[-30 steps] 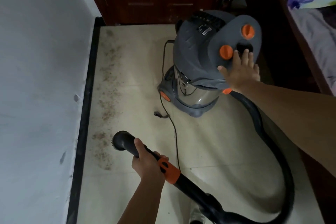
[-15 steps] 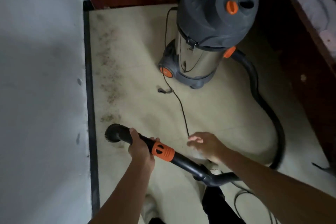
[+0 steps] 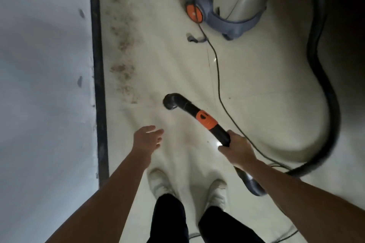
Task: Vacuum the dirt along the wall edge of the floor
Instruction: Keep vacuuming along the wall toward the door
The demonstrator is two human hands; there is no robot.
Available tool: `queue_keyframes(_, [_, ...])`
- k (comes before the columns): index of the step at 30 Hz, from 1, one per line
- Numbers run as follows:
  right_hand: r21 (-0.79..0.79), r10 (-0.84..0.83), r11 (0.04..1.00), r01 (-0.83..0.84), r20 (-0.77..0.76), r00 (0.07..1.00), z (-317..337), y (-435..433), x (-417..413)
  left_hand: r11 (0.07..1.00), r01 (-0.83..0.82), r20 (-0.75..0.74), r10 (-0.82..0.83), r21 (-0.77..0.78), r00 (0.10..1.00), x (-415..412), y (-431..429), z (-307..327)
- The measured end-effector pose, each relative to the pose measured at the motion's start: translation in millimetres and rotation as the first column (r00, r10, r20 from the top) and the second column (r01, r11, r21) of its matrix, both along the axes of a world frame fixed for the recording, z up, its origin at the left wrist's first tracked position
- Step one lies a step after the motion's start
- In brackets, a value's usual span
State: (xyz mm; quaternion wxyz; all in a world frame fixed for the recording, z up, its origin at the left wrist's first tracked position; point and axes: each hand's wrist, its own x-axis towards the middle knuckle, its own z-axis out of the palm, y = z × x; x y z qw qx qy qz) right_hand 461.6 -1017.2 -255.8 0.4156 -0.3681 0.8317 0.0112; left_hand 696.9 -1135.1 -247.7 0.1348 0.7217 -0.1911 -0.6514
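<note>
So the brown gritty dirt trail [image 3: 123, 49] runs along the black skirting strip [image 3: 98, 77] of the pale wall [image 3: 43, 85], up ahead and left of both hands. The round black brush nozzle [image 3: 171, 101] sits on the cream tiled floor [image 3: 256, 104] just right of the trail's near end, not on it yet. The right hand [image 3: 236, 149] is wrapped tight around the black wand with the orange collar [image 3: 205, 119], well back from the head, probably for reach. The left hand [image 3: 148, 139] hangs loose, fingers spread, holding nothing. Beyond sits the grey-and-steel canister vacuum [image 3: 233, 6], its thick black hose [image 3: 324, 89] looping round right so it stays off the dirt.
</note>
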Motion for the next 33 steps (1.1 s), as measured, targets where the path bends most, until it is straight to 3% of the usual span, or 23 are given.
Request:
queue_keyframes(2, [0.019, -0.124, 0.992, 0.125, -0.056, 0.991, -38, 31, -17, 0.974, 0.223, 0.181, -0.215, -0.027, 0.960, 8, 27, -52])
queue_keyframes(5, [0.048, -0.197, 0.977, 0.206, -0.153, 0.968, -97, 77, -40, 0.835, 0.547, 0.415, -0.516, 0.051, 0.749, 11, 58, -126])
queue_keyframes(8, [0.047, -0.239, 0.966, 0.254, -0.205, 0.949, -156, 108, -50, 0.707, 0.705, 0.485, -0.638, 0.059, 0.599, 15, 76, -188])
queue_keyframes(13, [-0.146, -0.431, 0.899, 0.413, -0.126, 0.894, -231, 90, -54, 0.573, 0.819, 0.609, -0.658, 0.024, 0.443, 38, 74, -268])
queue_keyframes(20, [-0.309, -0.443, 0.847, 0.432, 0.037, 0.896, -271, -7, -73, 0.484, 0.873, 0.777, -0.529, -0.053, 0.341, 62, 32, -332])
queue_keyframes(26, [-0.360, -0.233, 0.900, 0.244, 0.074, 0.970, -281, -59, -63, 0.342, 0.938, 0.874, -0.434, -0.063, 0.217, 97, -1, -366])
queue_keyframes(30, [-0.354, -0.022, 0.932, 0.072, 0.145, 0.989, -279, -84, -24, 0.263, 0.961, 0.892, -0.409, -0.086, 0.191, 117, -11, -366])
queue_keyframes(33, [-0.315, 0.086, 0.949, -0.026, 0.179, 0.980, -274, -87, 3, 0.293, 0.952, 0.873, -0.436, -0.089, 0.216, 129, -7, -356])
